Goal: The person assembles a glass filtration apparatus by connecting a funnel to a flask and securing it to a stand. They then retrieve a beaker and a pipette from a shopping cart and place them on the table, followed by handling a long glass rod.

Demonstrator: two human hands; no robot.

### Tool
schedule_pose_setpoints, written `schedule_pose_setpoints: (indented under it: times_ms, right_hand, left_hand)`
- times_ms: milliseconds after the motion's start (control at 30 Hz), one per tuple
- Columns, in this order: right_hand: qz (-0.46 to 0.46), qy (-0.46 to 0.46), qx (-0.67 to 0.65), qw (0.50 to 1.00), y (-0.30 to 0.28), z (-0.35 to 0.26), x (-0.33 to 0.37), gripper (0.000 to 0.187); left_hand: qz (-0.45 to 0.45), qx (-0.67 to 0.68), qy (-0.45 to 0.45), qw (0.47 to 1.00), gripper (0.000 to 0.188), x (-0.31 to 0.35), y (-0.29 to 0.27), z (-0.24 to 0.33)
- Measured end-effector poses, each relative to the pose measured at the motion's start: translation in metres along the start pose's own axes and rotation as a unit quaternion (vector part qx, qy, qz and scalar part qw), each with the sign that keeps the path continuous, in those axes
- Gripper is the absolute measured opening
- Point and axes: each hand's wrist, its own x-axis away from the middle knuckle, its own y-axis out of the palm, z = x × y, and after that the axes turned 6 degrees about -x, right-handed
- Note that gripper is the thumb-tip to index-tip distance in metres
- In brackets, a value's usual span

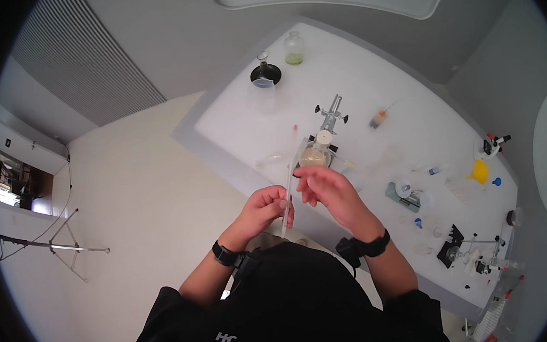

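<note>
My left hand is closed around the lower part of a thin clear stick with a reddish tip. The stick stands nearly upright in the picture, its tip over the white table. Whether it is a thermometer or another glass rod I cannot tell. Beside it, my right hand hovers with fingers bent and apart, seemingly holding nothing. Just beyond my right fingertips is a round glass flask with a pale stopper and beige contents. A metal stand with clamp knobs rises behind the flask.
A bottle with green contents, a black round-based object and a clear beaker stand at the far left. An orange-brown container with a needle lies centre right. Farther right are a yellow funnel, a microscope and several glass pieces.
</note>
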Motion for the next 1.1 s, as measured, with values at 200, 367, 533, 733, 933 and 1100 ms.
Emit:
schedule_pose_setpoints:
  times_ms: [200,367,533,733,933,1100]
  right_hand:
    - [0.033,-0.028,-0.066,0.997,0.0,-0.01,0.002,0.018]
    - [0.123,-0.077,-0.056,0.988,-0.009,-0.017,0.022,0.017]
    - [0.174,-0.106,-0.043,0.978,-0.014,-0.026,0.046,0.018]
    - [0.204,-0.127,-0.014,0.971,-0.009,-0.028,0.063,0.02]
    - [0.209,-0.132,-0.032,0.968,0.005,-0.025,0.059,0.021]
    - [0.227,-0.142,-0.04,0.963,0.02,-0.026,0.041,0.021]
  left_hand:
    - [-0.055,0.006,-0.035,0.998,0.02,-0.008,0.022,0.006]
    - [-0.076,0.043,-0.071,0.994,0.032,-0.009,0.04,0.011]
    - [-0.11,0.044,-0.104,0.987,0.034,-0.01,0.046,0.009]
    - [-0.154,0.033,-0.121,0.98,0.032,-0.012,0.046,0.007]
    - [-0.185,0.088,-0.142,0.968,0.031,-0.006,0.031,0.014]
    - [-0.193,0.097,-0.151,0.965,0.031,-0.002,0.008,0.027]
